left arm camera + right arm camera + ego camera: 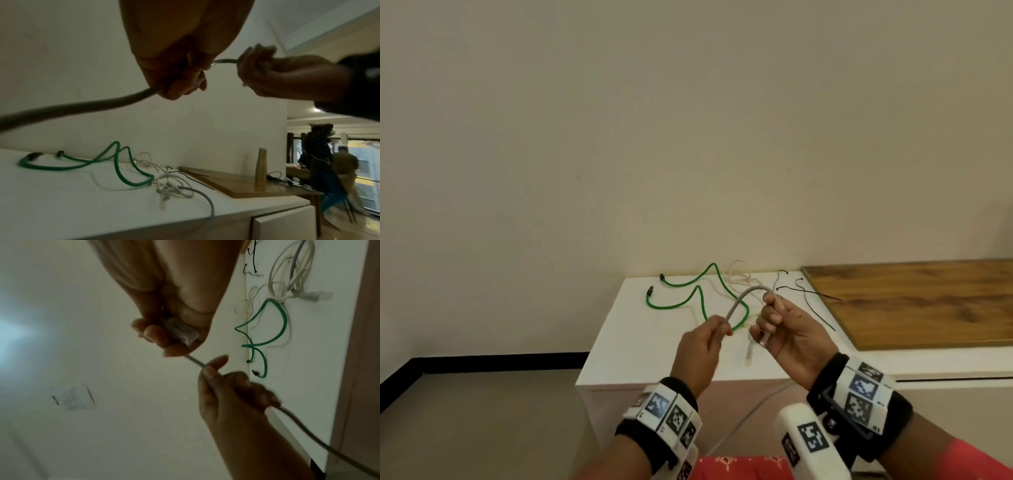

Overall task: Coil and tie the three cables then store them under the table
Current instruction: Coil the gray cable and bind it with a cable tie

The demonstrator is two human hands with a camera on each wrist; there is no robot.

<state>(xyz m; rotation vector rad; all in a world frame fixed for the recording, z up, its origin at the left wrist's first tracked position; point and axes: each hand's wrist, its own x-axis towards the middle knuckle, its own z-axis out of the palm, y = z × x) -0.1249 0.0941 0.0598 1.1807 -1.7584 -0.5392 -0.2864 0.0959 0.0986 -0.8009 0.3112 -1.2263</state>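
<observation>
Above the near edge of the white table: left hand, raised, fingers curled round the grey cable, pinching it where it arches upward; right hand, raised just beside it, palm turned inward, fingers and thumb closed round the same cable near its clear plug end. Between the two hands the grey cable forms a short arch; its remaining length drops from the left hand over the table's front edge. Both wrists carry black bands with printed markers. On the tabletop behind the hands: green cable, loose and uncoiled, lying toward the left and rear edges; white cable, tangled, beside the green one near the wall; black cable ties, loose, at the right, one reaching onto the wooden board that adjoins the table. Left of the table: bare floor up to the wall's dark skirting.
</observation>
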